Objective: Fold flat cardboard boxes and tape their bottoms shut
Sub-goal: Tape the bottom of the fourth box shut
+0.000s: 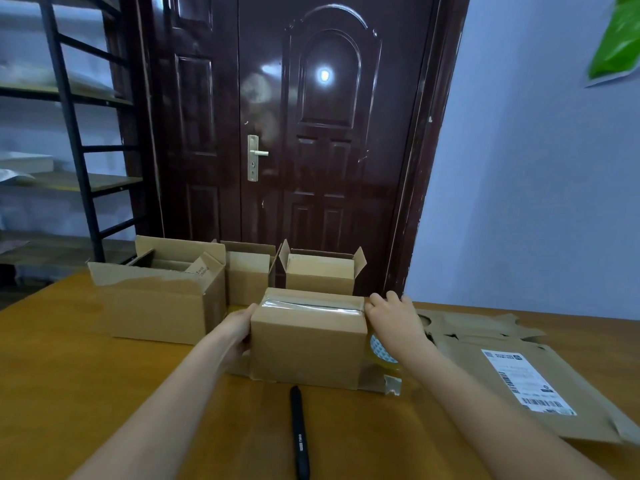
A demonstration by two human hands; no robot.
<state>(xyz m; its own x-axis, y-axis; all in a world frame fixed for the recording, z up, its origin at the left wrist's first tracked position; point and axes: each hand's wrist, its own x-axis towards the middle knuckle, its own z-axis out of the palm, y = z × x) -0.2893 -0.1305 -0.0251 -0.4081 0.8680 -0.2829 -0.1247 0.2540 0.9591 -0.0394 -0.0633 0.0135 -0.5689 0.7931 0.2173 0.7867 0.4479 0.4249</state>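
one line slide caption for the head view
Both hands press the sides of a taped box on the table.

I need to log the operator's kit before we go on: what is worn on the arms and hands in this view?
Nothing is worn that shows. The left hand and right hand are bare, with no gloves, rings or watch visible. Both forearms are bare to the bottom edge of the picture; no sleeve comes into view.

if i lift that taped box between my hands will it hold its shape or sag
The taped box will likely keep its shape: its walls stand square and clear tape spans the top seam. It probably lifts light. The loose flaps splayed on the table may dangle. The left hand and right hand already flank it.
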